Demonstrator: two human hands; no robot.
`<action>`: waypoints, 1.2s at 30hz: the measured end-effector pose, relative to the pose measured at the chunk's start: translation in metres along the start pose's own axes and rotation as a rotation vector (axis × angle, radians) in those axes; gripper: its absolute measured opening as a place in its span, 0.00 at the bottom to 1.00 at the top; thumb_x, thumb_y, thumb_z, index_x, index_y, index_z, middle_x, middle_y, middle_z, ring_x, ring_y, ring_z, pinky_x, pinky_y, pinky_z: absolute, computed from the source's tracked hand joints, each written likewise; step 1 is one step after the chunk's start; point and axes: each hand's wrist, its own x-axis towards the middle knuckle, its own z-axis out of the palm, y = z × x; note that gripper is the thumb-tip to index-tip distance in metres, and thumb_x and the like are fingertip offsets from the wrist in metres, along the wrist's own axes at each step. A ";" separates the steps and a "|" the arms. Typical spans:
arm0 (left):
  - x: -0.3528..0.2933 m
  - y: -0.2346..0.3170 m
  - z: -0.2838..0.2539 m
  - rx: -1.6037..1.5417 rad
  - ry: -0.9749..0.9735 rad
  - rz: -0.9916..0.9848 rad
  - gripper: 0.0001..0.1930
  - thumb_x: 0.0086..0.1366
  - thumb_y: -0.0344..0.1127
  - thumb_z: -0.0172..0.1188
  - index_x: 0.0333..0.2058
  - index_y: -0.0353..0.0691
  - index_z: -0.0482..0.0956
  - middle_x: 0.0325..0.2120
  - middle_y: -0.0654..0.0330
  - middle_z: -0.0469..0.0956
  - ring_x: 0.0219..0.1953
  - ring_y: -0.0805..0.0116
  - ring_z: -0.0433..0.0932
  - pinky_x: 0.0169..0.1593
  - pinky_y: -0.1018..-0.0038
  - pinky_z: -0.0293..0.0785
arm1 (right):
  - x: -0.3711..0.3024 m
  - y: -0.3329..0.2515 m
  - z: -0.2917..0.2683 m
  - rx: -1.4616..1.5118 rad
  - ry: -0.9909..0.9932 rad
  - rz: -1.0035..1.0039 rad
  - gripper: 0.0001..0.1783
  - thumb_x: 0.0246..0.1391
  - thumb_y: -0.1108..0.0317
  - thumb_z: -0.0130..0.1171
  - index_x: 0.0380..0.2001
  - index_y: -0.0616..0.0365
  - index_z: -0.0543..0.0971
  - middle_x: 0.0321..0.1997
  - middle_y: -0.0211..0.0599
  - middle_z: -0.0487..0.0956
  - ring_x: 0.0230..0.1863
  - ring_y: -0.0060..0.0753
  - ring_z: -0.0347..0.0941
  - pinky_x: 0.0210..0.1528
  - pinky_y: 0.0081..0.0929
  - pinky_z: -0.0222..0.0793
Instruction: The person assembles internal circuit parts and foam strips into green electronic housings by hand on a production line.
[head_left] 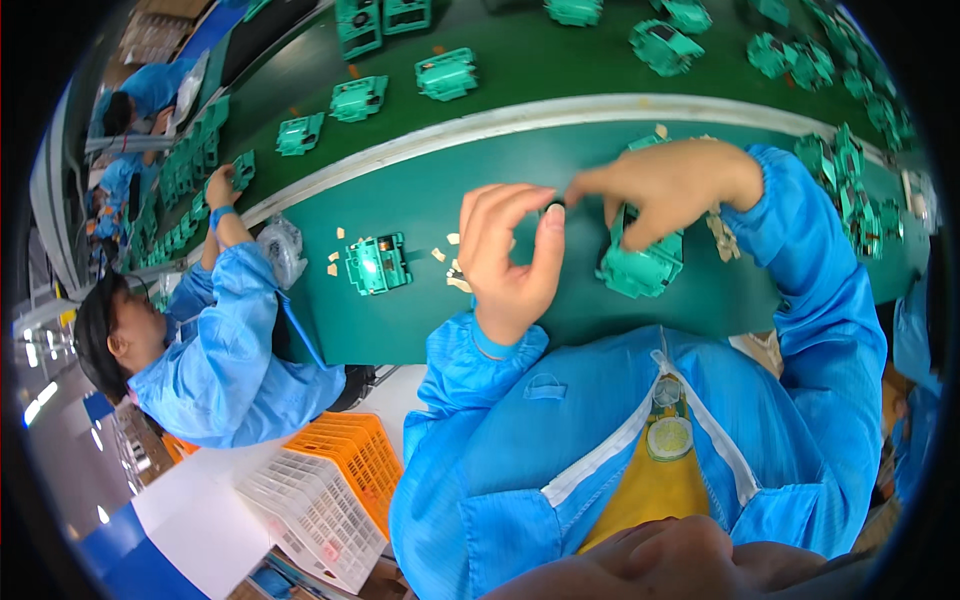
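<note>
Clock read from the green housing under your right hand, with 12 pointing away from you across the bench. Green housing, one, open-faced, lying near the bench's front edge, probably so placed to keep it within reach of both your hands. Right hand, yours, at 1 o'clock, over the housing's far part: grip wide, thumb apart from fingers, index stretched toward the left fingertips; motion blur hides any contact. Left hand, yours, at 9 o'clock, raised above the bench: grip narrow, thumb and index pinching a small dark piece, kind too small to tell; the fingertip hold presumably suits its size and leaves it exposed to your other hand. Second housing, farther out at 9 o'clock, lying apart, untouched. Tan scraps, scattered between that housing and your left hand; further tan bits just beside the first housing, toward 2 o'clock. Pale rail, at 11 o'clock, dividing the bench from a far green strip; there, spaced housings, likely set apart for easy picking up. Clustered housings, at 2 o'clock. Clear plastic bag, at 9 o'clock, near a co-worker's sleeve. Orange crate, at 8 o'clock, below bench level.
</note>
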 end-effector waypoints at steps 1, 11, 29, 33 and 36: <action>0.000 0.002 0.003 -0.080 -0.030 -0.031 0.10 0.57 0.20 0.68 0.39 0.34 0.83 0.37 0.52 0.84 0.42 0.56 0.80 0.49 0.64 0.75 | -0.006 -0.001 0.014 -0.058 -0.019 0.034 0.36 0.51 0.67 0.65 0.64 0.62 0.70 0.43 0.49 0.84 0.42 0.47 0.82 0.44 0.40 0.77; -0.019 0.009 0.031 -0.004 -0.813 0.072 0.26 0.53 0.27 0.72 0.54 0.44 0.81 0.59 0.58 0.77 0.60 0.52 0.73 0.63 0.55 0.69 | -0.087 0.038 0.129 0.633 1.111 -0.040 0.06 0.58 0.72 0.66 0.34 0.62 0.79 0.39 0.32 0.78 0.40 0.24 0.75 0.43 0.25 0.69; -0.036 0.017 0.064 0.174 -0.862 -0.054 0.32 0.51 0.38 0.77 0.58 0.49 0.81 0.68 0.53 0.66 0.63 0.47 0.68 0.63 0.55 0.69 | -0.063 0.073 0.201 1.211 1.027 0.105 0.07 0.60 0.79 0.66 0.30 0.60 0.76 0.36 0.26 0.78 0.38 0.12 0.73 0.40 0.14 0.67; -0.045 0.019 0.066 0.146 -0.811 -0.087 0.33 0.51 0.35 0.76 0.59 0.45 0.80 0.68 0.53 0.66 0.63 0.47 0.68 0.65 0.56 0.68 | -0.061 0.066 0.198 1.216 1.102 0.049 0.09 0.59 0.80 0.66 0.30 0.60 0.75 0.37 0.26 0.77 0.38 0.12 0.72 0.39 0.14 0.67; -0.053 0.011 0.070 0.088 -0.760 -0.079 0.33 0.52 0.32 0.74 0.59 0.43 0.79 0.68 0.53 0.67 0.62 0.47 0.68 0.65 0.56 0.67 | -0.061 0.068 0.202 1.203 1.118 0.085 0.10 0.58 0.81 0.65 0.30 0.59 0.74 0.38 0.26 0.77 0.37 0.11 0.71 0.38 0.15 0.66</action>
